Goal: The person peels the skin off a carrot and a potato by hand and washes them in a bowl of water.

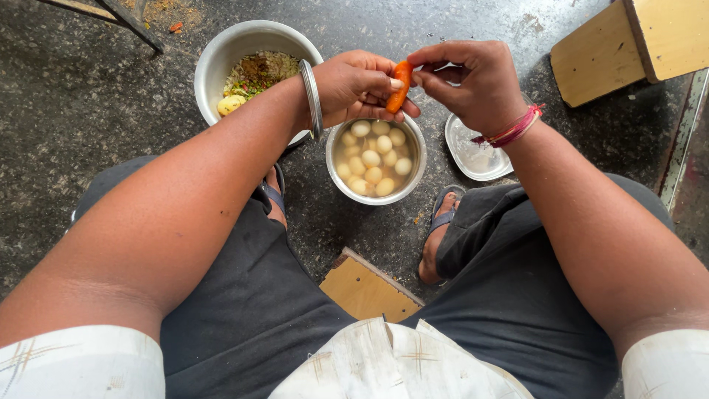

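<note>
While the carrot (401, 86) was being worked over the steel bowl of water (375, 160), it was held upright and slightly tilted in the left hand (354, 83), whose fingers were curled shut round its lower part. The right hand (473, 81) was pinched closed at the carrot's upper end, thumb and forefinger touching the orange surface; whether a scrap of skin or a small blade was gripped there could not be told. Pale peeled round pieces (372, 157) were seen floating in the bowl just below both hands. A larger steel bowl of peelings and scraps (251, 70) was set beside the left wrist, past the metal bangle (312, 97). A clear plastic lid (473, 151) lay under the right wrist, near the red thread band (513, 127).

Judged from this, the step would be done well if the carrot were kept steady by the left grip, turned a little between strokes, and short pulls were made by the right fingertips away from the left thumb. Scraps would best be dropped toward the larger bowl, not into the water.
</note>
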